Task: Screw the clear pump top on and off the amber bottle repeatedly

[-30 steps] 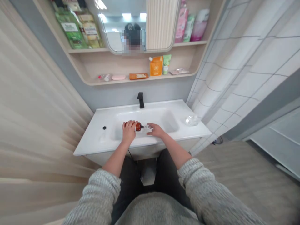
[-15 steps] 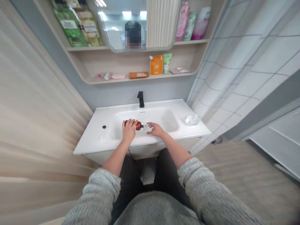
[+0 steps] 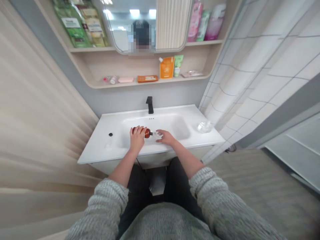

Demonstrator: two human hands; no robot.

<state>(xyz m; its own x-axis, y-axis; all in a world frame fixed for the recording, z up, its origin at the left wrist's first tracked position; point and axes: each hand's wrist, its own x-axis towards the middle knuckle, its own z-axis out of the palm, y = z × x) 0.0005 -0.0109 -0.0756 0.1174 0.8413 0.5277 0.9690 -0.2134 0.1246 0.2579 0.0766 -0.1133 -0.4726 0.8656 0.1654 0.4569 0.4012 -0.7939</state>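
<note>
1. Head view looks down on a white washbasin (image 3: 105,150) set below a wooden shelf unit (image 3: 150,81) with a mirror (image 3: 125,26); a beige curtain (image 3: 37,100) hangs along the left side and a tiled wall (image 3: 262,66) runs along the right.
2. On the shelves stand an orange pouch (image 3: 166,67), a green tube (image 3: 177,65) and, higher up, pink bottles (image 3: 195,20); both hands are well apart from them.
3. Grey knitted sleeves (image 3: 107,203) reach forward from the bottom of the view, and both forearms extend to the middle of the basin.
4. At 12 o'clock from the hands stands a black faucet (image 3: 150,105); at 3 o'clock, on the basin's right ledge, lies a clear plastic bundle (image 3: 204,127); at 9 o'clock sits a black plug (image 3: 110,134).
5. Curled closed, the left hand (image 3: 136,138) grips an amber bottle (image 3: 147,133), which lies on its side over the basin with its dark neck pointing to 3 o'clock.
6. Half open with its fingers spread, the right hand (image 3: 166,136) rests just beside a small clear plastic piece (image 3: 157,135); I cannot tell whether it has hold of it.
7. That piece sits at the bottle's neck. At this size, I cannot tell whether the 2 are joined, so what is done and what is left remain unclear.
</note>
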